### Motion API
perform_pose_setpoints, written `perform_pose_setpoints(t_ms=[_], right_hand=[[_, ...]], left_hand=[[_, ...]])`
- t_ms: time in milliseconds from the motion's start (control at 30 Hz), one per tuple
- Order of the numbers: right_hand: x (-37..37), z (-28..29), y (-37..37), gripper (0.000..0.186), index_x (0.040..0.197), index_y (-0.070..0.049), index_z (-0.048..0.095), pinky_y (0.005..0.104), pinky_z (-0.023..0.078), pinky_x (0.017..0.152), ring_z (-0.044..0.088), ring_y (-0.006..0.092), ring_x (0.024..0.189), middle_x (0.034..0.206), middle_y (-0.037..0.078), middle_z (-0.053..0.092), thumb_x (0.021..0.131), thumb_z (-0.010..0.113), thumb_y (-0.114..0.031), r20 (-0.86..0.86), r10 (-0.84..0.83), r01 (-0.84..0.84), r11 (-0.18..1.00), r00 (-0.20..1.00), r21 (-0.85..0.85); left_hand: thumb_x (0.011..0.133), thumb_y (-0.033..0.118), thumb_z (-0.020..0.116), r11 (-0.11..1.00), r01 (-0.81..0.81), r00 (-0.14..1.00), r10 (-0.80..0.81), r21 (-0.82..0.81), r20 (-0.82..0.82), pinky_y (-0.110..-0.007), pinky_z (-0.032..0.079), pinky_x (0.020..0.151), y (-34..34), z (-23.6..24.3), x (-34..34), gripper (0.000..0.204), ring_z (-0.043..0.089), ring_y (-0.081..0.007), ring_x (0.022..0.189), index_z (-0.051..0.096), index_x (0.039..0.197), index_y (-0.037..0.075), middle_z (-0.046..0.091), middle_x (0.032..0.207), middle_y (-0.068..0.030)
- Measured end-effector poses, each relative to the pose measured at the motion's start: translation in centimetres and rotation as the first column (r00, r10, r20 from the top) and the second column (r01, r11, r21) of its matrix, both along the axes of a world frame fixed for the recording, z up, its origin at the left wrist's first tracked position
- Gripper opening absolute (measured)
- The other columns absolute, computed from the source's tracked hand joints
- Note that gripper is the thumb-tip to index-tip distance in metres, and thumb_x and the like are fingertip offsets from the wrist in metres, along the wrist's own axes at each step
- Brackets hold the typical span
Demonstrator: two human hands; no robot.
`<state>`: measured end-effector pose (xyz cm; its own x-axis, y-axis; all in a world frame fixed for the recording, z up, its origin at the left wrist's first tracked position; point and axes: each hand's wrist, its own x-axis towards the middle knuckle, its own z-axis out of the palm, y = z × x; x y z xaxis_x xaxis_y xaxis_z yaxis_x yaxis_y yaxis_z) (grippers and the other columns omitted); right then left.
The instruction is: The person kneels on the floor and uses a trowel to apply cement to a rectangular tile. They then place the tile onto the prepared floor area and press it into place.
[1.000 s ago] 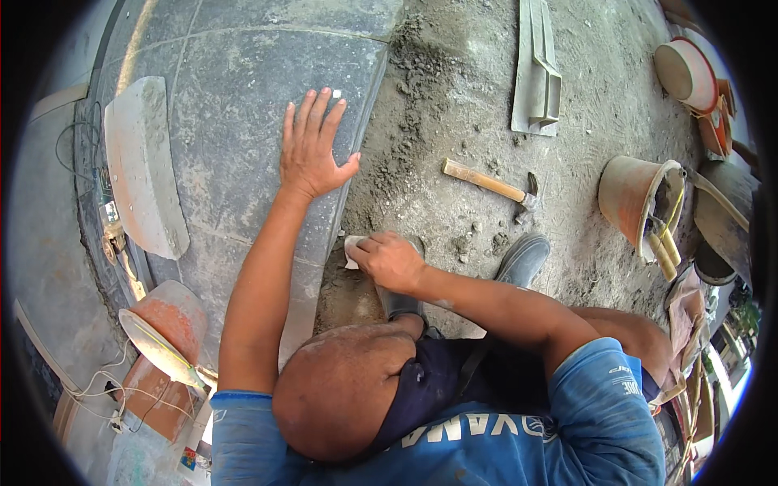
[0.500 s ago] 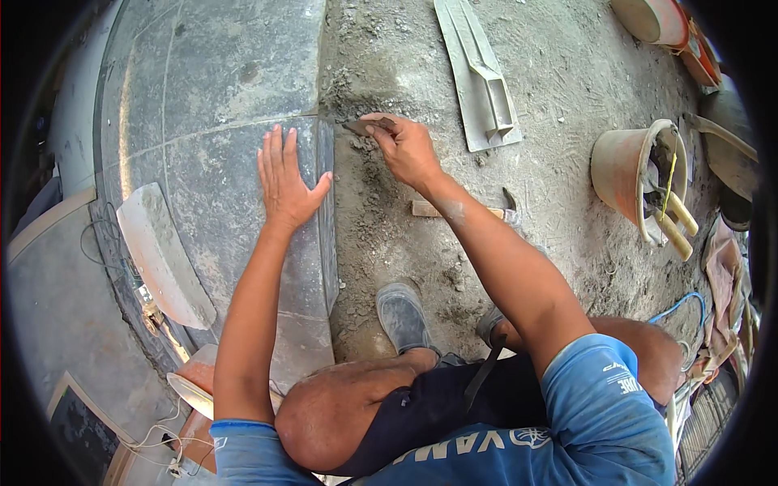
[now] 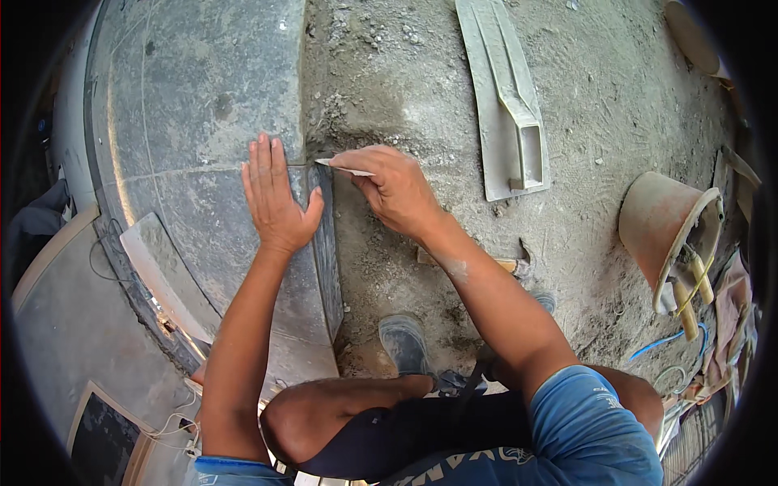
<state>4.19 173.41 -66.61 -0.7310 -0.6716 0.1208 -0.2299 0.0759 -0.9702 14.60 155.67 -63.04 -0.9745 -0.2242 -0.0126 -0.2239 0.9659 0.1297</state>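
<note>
My left hand lies flat with spread thumb on the dusty dark grey tiled surface, just below a joint line. My right hand grips a small thin flat piece, pale along its edge, held at the tiles' right edge where that joint meets it. Rough, crumbly grey mortar lies beside the edge. A hammer rests on the rough ground, partly hidden behind my right forearm.
A long metal float lies at the upper right. A bucket holding wooden-handled tools stands on the right, near a blue hose. A pale slab and thin cables are on the left. My bent knees are below.
My right hand has moved from low by my foot up to the tile edge with the flat piece. My left hand has stayed on the tiles, shifting slightly. The view has shifted.
</note>
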Motion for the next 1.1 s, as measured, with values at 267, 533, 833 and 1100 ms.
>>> perform_pose_setpoints(t_ms=[267,533,833,1100], right_hand=[[-0.6,0.8,-0.3,0.044,0.112,-0.009,0.067,0.0382,0.050,0.092,0.064,0.0287,0.103,0.111,0.007,0.068,0.072,0.064,0.008,0.003,0.046,-0.045,0.998,0.999,-0.049],[-1.3,-1.5,-1.4,0.038,0.109,-0.008,0.068,0.0381,0.051,0.089,0.064,0.0274,0.098,0.105,0.007,0.069,0.074,0.062,0.004,-0.035,0.087,-0.085,0.995,0.996,0.049],[-2.3,0.4,-0.7,0.037,0.107,-0.009,0.068,0.0381,0.051,0.088,0.064,0.0271,0.099,0.105,0.007,0.070,0.073,0.062,0.004,-0.056,0.087,-0.086,0.996,0.995,0.024],[-1.7,0.3,-0.5,0.046,0.109,-0.010,0.069,0.0372,0.052,0.087,0.066,0.0263,0.097,0.107,0.006,0.070,0.067,0.064,0.007,-0.114,0.095,-0.102,0.993,0.989,-0.055]], left_hand=[[0.074,0.027,0.064,1.000,0.007,1.000,-0.008,0.019,0.027,-0.054,0.012,0.115,-0.1,0.1,-0.2,0.091,0.018,-0.0397,0.145,0.022,0.149,-0.002,0.022,0.155,-0.0239],[0.074,0.027,0.064,1.000,0.003,1.000,-0.003,0.025,0.027,-0.055,0.013,0.115,0.0,0.1,-0.5,0.091,0.019,-0.0404,0.144,0.023,0.149,-0.003,0.022,0.155,-0.0247],[0.073,0.026,0.065,1.000,-0.003,1.000,0.003,0.017,0.030,-0.055,0.014,0.114,-0.3,0.4,0.0,0.090,0.019,-0.0405,0.144,0.024,0.149,-0.002,0.023,0.154,-0.0245],[0.074,0.026,0.065,0.999,-0.009,1.000,0.009,0.031,0.024,-0.055,0.014,0.114,-0.2,0.1,-0.1,0.089,0.021,-0.0401,0.144,0.025,0.148,-0.002,0.025,0.154,-0.0232]])
